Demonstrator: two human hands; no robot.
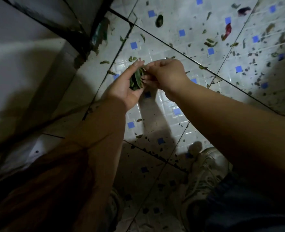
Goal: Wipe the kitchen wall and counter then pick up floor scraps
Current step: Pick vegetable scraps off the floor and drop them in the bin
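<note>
The floor (163,101) is glazed ceramic tile, pale with small blue squares, its surface pressed into a fine grid; it shines wetly where the light strikes and goes dull in shadow. Dark grout lines run between the tiles. Across it lie scraps (210,42) of limp green leaf and pod, matt and crumpled, and a red piece (227,30) with a glossy skin, perhaps chilli. The leaves (137,79) cupped in the left hand (128,84) look smooth and slightly waxy. The shoe (207,166) is off-white, seemingly leather or synthetic, with woven laces. The wall (21,67) at left looks like smooth pale tile.
</note>
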